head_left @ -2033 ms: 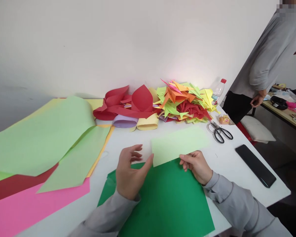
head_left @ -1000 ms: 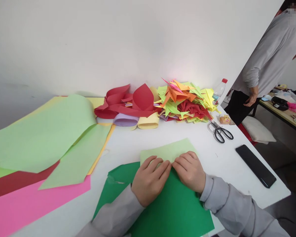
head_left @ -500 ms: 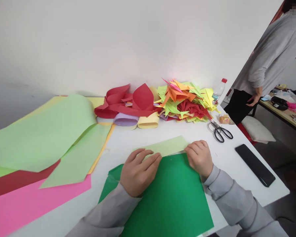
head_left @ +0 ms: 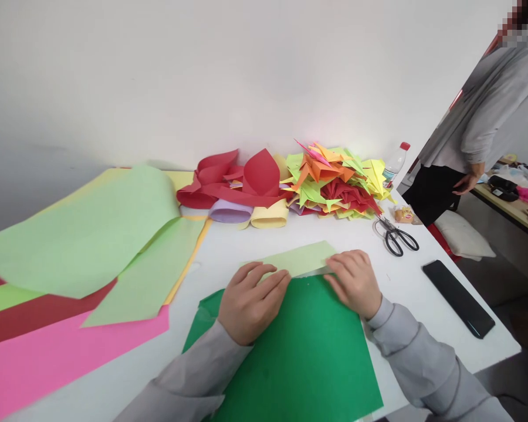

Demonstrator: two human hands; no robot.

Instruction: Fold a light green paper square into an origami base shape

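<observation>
A pale green strip of paper lies across the far edge of a dark green sheet on the white table. My left hand is at the strip's left part, its fingers together and bent over the near edge, thumb hidden. At the right end, my right hand has its curled fingertips on the strip's corner, with the thumb just below. The strip looks folded lengthwise, though its near edge is partly covered by my fingers.
Large coloured sheets spread over the left side. Behind stand red paper rolls and a pile of folded paper shapes. Scissors, a wrapped snack, a bottle and a black phone lie or stand right. A person stands beyond.
My right hand has shifted slightly left along the strip, and its thumb and fingers are a little further apart. My left hand stays on the strip. The whole view has shifted slightly.
</observation>
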